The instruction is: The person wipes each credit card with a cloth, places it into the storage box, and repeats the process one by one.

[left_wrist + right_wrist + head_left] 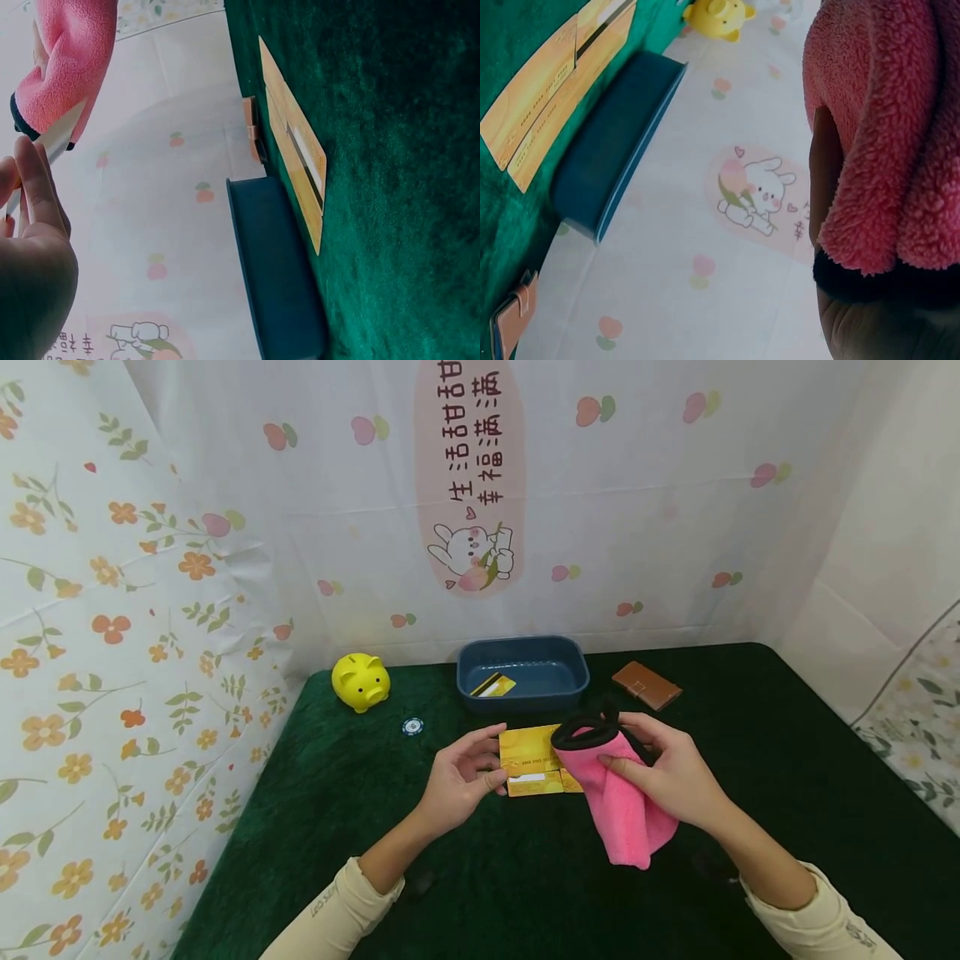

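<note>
My left hand [459,775] pinches a gold bank card [528,745] by its left edge, thumb at the front, holding it raised above the table. In the left wrist view this card [63,132] shows almost edge-on. My right hand [684,777] grips a pink fleecy cloth [626,814] with a black border, thumb pressed on its front. The cloth overlaps the right end of the held card and hides it. Beneath, several more gold cards [536,94] lie side by side on the dark green tablecloth [405,225], partly covered in the head view.
Behind the hands stands a blue bin [525,702] with one gold card [492,685] inside. At the left are a yellow piggy bank [362,683] and a small poker chip [412,727]. A brown wallet [647,685] lies right of the bin. Patterned curtains [337,485] close the back.
</note>
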A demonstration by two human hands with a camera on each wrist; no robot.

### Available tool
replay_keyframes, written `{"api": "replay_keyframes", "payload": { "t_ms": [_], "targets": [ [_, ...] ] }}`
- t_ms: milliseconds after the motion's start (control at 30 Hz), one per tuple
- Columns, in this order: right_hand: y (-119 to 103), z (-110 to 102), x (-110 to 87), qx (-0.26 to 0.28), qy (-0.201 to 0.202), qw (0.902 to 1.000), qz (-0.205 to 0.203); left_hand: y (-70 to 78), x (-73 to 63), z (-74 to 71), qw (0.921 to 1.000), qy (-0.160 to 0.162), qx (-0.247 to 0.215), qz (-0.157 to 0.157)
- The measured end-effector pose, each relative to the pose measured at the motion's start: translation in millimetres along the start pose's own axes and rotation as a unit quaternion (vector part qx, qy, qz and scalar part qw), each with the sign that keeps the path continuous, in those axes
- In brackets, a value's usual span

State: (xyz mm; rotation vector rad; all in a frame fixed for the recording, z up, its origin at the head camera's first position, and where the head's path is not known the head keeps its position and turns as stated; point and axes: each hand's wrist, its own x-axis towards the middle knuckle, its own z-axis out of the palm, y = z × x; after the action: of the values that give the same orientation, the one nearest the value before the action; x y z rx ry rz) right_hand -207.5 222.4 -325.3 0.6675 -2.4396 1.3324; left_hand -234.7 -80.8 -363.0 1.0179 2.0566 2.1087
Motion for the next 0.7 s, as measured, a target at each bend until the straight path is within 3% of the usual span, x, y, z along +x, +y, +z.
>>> {"api": "replay_keyframes", "payload": {
  "t_ms": [300, 700],
  "targets": [
    [0.3, -6.0, 1.5, -0.02, 0.017, 0.9995, 0.018, -0.9, -0.6, 1.5, 0.9994, -0.02, -0.023, 0.016],
    [1.3, -10.6, -1.0, -0.016, 0.026, 0.999, 0.034, -0.3, -1.9, 0.7, 0.9987, 0.003, -0.052, 0.004]
  ]
}}
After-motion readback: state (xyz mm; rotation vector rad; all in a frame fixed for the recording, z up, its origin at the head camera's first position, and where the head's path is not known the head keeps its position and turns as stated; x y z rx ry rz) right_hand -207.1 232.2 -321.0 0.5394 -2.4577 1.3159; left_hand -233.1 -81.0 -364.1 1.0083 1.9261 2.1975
